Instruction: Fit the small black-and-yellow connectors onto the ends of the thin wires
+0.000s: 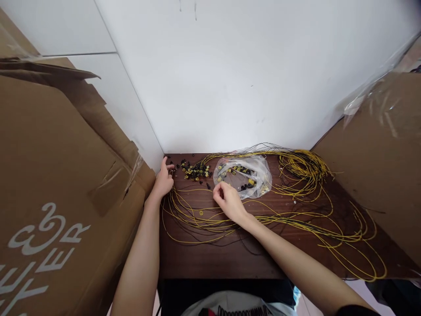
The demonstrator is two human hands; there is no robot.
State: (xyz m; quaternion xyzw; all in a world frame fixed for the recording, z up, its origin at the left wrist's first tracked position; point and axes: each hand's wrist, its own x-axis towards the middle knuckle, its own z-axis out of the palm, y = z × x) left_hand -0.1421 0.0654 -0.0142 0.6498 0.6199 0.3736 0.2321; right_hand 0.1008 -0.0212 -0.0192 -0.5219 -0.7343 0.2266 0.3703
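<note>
My left hand (164, 179) rests at the table's far left edge, its fingers apart, next to the gathered left ends of a bundle of yellow and black wires (194, 221). My right hand (229, 203) is pinched above the middle of the table. A thin yellow wire (194, 190) runs from the left to its fingertips. Just beyond this hand lies a clear plastic bag (263, 169) with small yellow and black connector parts (241, 169) in it. A pile of similar connectors (195, 171) sits between the left hand and the bag, with wires leading out of it.
A coil of yellow wires (304, 169) lies at the back right of the brown table (210, 261). A small yellow ring (201, 213) is among the wires. Cardboard boxes stand at the left (66, 175) and right (378, 166). A white wall (230, 87) rises behind.
</note>
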